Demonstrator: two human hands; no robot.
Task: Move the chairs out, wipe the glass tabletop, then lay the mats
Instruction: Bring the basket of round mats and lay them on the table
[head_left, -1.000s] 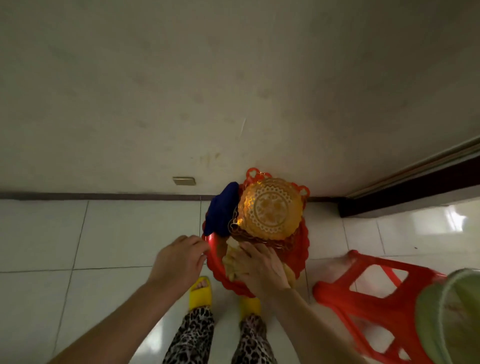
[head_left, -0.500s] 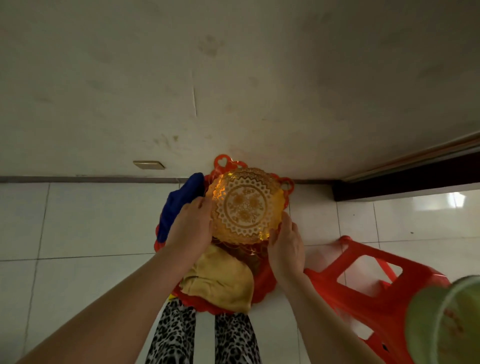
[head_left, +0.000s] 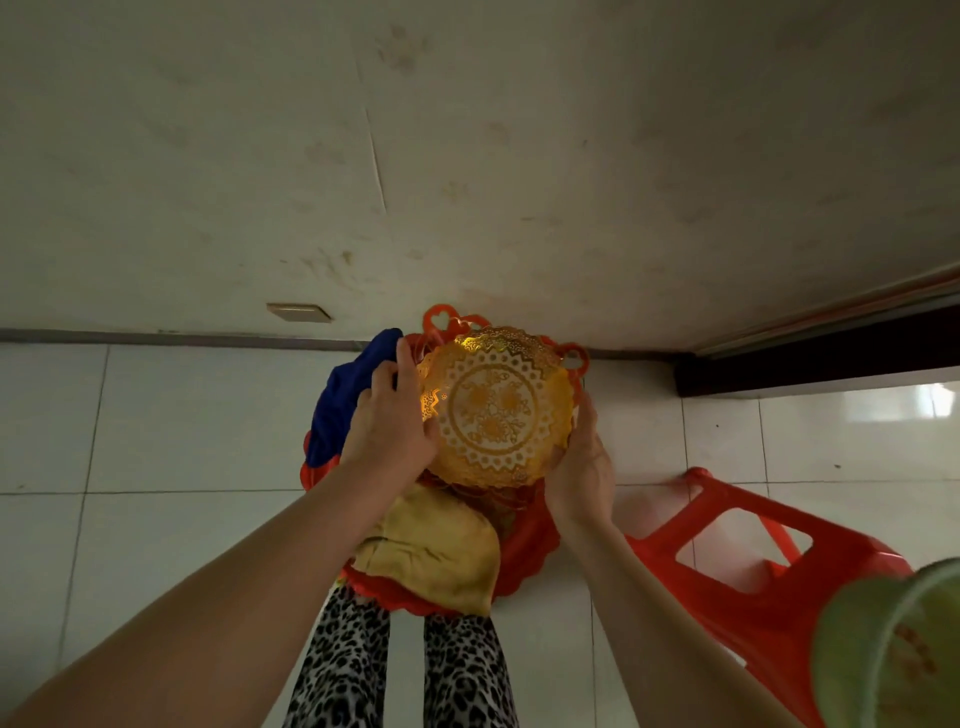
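White tiled floor (head_left: 156, 431) carries a red plastic stool (head_left: 737, 561).

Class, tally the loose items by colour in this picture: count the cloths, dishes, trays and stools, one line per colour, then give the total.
Red: 2, tray and stool
Blue: 1, cloth
Yellow: 1, cloth
Gold: 1, dish
Total: 5

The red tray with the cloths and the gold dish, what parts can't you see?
Head view only:
- red tray: its middle is covered by the gold dish, yellow cloth and blue cloth.
- left hand: fingers partly behind the dish rim.
- red chair: cut off by the bottom edge.
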